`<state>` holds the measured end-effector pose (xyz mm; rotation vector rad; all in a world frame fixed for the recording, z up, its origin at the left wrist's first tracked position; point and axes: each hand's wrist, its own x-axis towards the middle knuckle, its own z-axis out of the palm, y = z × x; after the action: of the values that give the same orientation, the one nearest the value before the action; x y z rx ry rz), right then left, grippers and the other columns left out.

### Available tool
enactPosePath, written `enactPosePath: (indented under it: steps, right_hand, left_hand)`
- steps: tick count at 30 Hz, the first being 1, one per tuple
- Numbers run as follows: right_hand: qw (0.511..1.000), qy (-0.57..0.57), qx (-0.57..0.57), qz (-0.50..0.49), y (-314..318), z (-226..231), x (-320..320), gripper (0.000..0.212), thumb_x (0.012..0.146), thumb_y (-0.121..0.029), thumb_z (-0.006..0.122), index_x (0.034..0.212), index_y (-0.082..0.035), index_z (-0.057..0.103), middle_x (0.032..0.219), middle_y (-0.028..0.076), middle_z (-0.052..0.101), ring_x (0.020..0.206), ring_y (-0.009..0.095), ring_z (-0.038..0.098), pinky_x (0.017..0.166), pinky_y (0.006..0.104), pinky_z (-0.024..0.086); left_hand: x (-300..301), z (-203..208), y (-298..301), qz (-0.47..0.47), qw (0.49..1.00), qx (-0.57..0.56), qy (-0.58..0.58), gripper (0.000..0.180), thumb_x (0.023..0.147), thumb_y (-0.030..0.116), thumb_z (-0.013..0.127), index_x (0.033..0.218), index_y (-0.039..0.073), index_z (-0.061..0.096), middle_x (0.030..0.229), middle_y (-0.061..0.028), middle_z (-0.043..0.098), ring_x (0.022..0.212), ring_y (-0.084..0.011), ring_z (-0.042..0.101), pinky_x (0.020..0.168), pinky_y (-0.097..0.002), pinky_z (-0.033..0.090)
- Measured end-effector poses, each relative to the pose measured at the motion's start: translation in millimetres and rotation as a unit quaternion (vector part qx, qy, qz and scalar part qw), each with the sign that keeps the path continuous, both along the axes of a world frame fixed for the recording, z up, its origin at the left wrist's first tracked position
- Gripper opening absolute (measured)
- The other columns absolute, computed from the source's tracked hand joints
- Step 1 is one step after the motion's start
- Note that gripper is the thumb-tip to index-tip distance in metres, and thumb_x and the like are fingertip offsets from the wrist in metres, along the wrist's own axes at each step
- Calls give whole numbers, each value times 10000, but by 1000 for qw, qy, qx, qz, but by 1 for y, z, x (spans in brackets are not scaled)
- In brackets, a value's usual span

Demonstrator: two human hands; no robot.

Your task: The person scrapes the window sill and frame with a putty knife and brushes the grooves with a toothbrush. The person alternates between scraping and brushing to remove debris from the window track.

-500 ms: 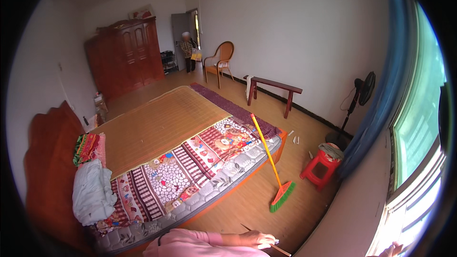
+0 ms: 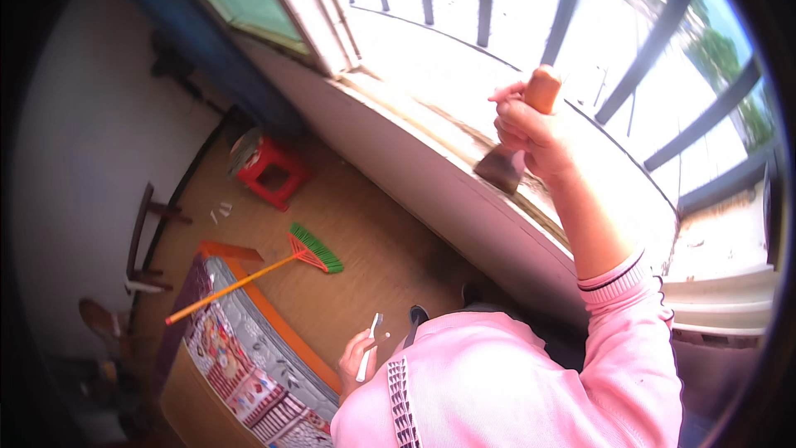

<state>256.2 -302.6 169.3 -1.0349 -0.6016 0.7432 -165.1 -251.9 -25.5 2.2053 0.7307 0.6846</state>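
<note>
My right hand (image 2: 531,129) is closed round the wooden handle of a scraper (image 2: 543,90), raised over the window sill (image 2: 448,129). Its dark, wide blade points down at the sill's inner edge, slightly blurred. Lower down, near the bed, my left hand (image 2: 354,357) is closed on a slim white toothbrush (image 2: 377,325), its head pointing up. A thin brown stick beside the toothbrush shows only in part. Pink sleeves cover my arms.
Grey bars (image 2: 485,0) stand outside the open window. A green-bristled broom (image 2: 315,249) leans on the bed (image 2: 249,357). Beyond it are a red plastic stool (image 2: 274,172), a dark wooden bench (image 2: 141,232) and a blue curtain (image 2: 199,33).
The view has swung right, from the room to the window. My right hand, barely visible before at the lower right, now shows fully with the scraper. My left hand still holds its slim things.
</note>
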Motion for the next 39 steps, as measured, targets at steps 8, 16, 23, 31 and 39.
enactPosePath:
  steps: [8, 16, 23, 31, 39]
  right_hand:
    - [981, 38, 111, -156, -34, 3, -15, 108, 790, -20, 534, 875, 4, 596, 554, -41, 446, 443, 20, 350, 409, 181, 260]
    - [985, -35, 77, -152, -43, 3, -10, 115, 783, 35, 520, 862, -7, 591, 675, -11, 511, 519, 26, 397, 456, 174, 299]
    - [987, -80, 31, -138, -27, -8, -2, 109, 756, -46, 542, 818, -42, 631, 685, -43, 534, 644, 29, 465, 594, 189, 386]
    - [994, 32, 0, -106, -7, -8, 15, 105, 771, -59, 568, 867, -16, 579, 526, -55, 382, 416, 31, 309, 380, 193, 240]
    - [985, 136, 42, -93, -8, -27, 34, 97, 779, -67, 561, 872, -61, 536, 523, -61, 310, 401, 39, 261, 373, 206, 183]
  left_hand:
    - [55, 25, 31, -89, 993, -1, 76, 173, 764, -41, 604, 931, 4, 591, 981, -182, 615, 870, -297, 626, 758, -329, 503]
    - [107, 13, 40, -193, 975, -4, 107, 221, 732, -78, 619, 929, 15, 584, 978, -179, 616, 876, -301, 629, 746, -333, 516]
    - [114, 5, 41, -202, 975, -1, 97, 228, 713, -92, 626, 899, 37, 599, 964, -171, 621, 855, -292, 637, 715, -329, 527]
    - [106, 11, 44, -179, 981, 24, 69, 241, 715, -79, 622, 926, 33, 589, 979, -177, 613, 865, -317, 629, 720, -344, 523]
    - [83, 4, 39, -142, 988, 46, 24, 185, 751, -29, 619, 926, 21, 585, 981, -189, 614, 853, -323, 631, 724, -351, 521]
